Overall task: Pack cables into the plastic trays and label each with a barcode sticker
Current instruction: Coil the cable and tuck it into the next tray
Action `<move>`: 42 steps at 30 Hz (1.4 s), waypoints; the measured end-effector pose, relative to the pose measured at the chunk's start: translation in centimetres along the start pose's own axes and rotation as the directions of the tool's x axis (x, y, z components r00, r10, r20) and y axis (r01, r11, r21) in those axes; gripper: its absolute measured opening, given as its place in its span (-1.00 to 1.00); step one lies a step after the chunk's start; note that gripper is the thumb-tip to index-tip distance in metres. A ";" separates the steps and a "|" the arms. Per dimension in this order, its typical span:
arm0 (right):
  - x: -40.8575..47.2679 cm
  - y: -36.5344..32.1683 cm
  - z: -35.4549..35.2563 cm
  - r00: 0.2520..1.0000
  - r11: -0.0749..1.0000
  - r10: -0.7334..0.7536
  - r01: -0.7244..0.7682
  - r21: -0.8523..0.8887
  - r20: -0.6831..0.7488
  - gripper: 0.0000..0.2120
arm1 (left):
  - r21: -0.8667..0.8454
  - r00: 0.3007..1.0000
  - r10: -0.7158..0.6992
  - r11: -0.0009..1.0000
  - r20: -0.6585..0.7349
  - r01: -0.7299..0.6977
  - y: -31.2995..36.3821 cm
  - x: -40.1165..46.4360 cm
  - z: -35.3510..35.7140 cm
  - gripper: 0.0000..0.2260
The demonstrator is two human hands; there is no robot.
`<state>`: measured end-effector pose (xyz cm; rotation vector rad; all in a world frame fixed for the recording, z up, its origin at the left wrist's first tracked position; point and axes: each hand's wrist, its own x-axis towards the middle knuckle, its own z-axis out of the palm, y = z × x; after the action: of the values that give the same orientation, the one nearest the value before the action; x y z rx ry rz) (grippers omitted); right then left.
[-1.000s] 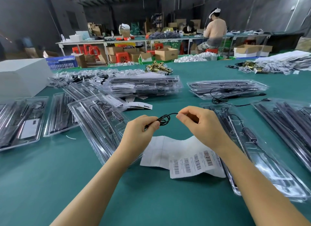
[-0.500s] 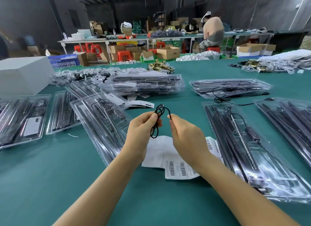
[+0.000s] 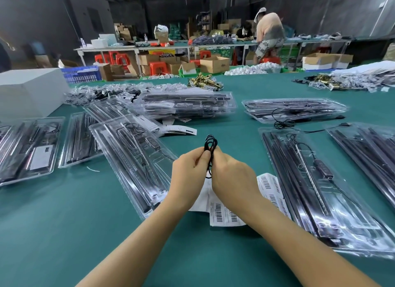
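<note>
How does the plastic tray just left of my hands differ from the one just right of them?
The left tray slants away to the left; the right tray slants away to the right. The left tray partly lies over a neighbouring tray; the right tray rests directly on the green table. The right tray touches the barcode sticker sheet. Both are clear, long, and hold dark rods with a cable.

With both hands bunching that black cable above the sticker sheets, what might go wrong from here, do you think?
1. The coiled black cable is held only by the left hand and right hand; a loosened grip may let the loops spring open.
2. Dropped, it could land on the barcode sticker sheets and crease them.
3. The clear tray overlaps neighbouring trays; a forearm might nudge it.
</note>
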<state>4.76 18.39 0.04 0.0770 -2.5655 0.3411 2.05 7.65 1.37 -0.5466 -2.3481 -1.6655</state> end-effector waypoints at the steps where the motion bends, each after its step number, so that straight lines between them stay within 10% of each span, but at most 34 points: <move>1: 0.0 0.0 0.0 1.000 1.000 -0.001 0.001 -0.012 0.003 -0.55 | -0.025 1.000 -0.010 1.000 0.018 0.010 0.0 0.1 -0.1 -0.73; 8: -0.7 -1.5 -0.1 0.999 0.998 0.011 -0.008 -0.066 0.052 -0.52 | -0.481 0.954 -0.243 0.825 0.175 0.298 0.5 0.1 -0.3 -0.49; 26: -1.0 -1.7 0.3 0.995 0.990 -0.077 0.069 0.123 0.062 -0.40 | -0.549 0.920 -0.384 0.786 -0.074 0.284 -1.6 1.2 -0.9 -0.76; 34: -0.2 -0.7 -0.7 0.958 0.717 0.040 -0.225 0.660 0.283 -0.84 | -0.692 0.894 -0.445 0.660 -0.048 0.292 -1.9 2.3 -2.4 -0.87; 42: 0.4 0.4 -1.6 0.837 0.426 0.166 -0.538 0.728 0.521 -0.93 | -0.729 0.875 -0.482 0.585 0.041 0.356 -1.7 2.6 -2.6 -0.82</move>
<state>5.22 19.19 1.51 -0.0697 -2.4453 1.9617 -1.15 5.15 1.80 0.0926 -1.6911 -2.7591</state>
